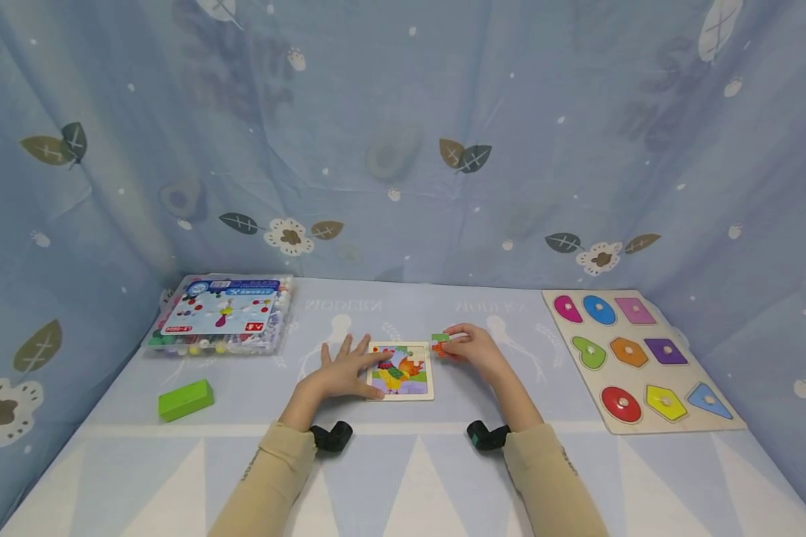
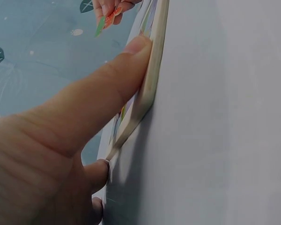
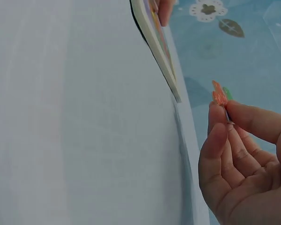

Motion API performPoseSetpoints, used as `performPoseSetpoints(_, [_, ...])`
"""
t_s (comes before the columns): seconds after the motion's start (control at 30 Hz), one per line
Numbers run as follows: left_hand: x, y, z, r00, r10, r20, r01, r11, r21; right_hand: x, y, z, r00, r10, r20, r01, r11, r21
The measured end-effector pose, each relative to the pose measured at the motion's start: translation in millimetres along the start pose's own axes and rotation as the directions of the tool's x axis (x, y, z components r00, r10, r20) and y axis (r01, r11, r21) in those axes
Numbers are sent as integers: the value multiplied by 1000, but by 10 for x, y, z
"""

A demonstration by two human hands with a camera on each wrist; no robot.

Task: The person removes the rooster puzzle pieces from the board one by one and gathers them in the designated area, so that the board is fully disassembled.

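A small jigsaw puzzle in a pale wooden frame lies on the table, showing a colourful bird. My left hand is spread at its left side, with thumb and index finger over the picture. In the left wrist view the thumb rests on the frame's edge. Just past the frame's upper right corner, my right hand pinches an orange and green puzzle piece between thumb and fingers. The right wrist view has that piece held up at the fingertips, apart from the frame.
A clear plastic case of coloured beads stands at the back left, with a green block in front of it. On the right lies a wooden shape board with knobbed pieces. A patterned blue curtain hangs behind the table.
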State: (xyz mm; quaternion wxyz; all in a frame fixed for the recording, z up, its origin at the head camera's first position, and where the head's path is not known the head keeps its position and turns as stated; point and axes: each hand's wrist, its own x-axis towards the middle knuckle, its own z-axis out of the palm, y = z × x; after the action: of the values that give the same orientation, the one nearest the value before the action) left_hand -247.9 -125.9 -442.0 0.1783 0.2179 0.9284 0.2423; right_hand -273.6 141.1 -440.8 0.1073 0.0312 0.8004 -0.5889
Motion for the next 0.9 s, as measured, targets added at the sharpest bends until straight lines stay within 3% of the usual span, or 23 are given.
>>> performPoseSetpoints(0.9, [-2,-16,0,1000,12,5,-12,1000,-15,-50,139,-373,996,20,-89,-15,999,51])
